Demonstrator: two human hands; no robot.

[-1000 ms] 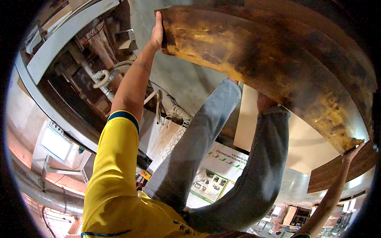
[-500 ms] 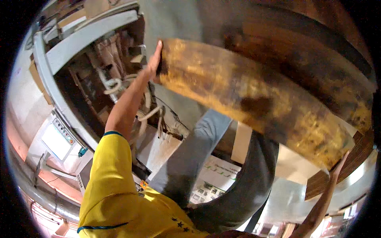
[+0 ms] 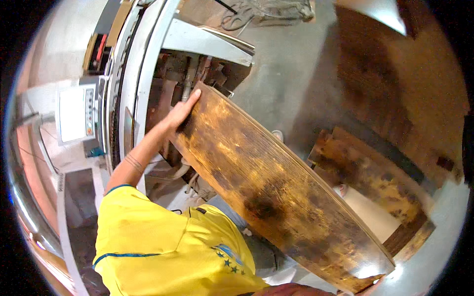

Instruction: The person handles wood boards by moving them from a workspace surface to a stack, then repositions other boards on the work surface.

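In the head view, the person in the yellow shirt (image 3: 153,234) has a long wooden board (image 3: 276,190) in front of the body. The board goes slanting across the middle, from upper left to lower right, and its face is brown with dark and golden patches. The left hand (image 3: 178,116) is closed on the upper left end: the thumb lies along the corner, and the other fingers are hidden, so their exact position one cannot tell. The right hand cannot be made out near the lower end, therefore its grip cannot be told.

To the right, past the long edge, is another patchy brown panel (image 3: 371,170), with a pale sheet (image 3: 371,212) just beside it. To the left stands a machine with a light grey frame (image 3: 206,40), and farther left is a control screen (image 3: 73,114).
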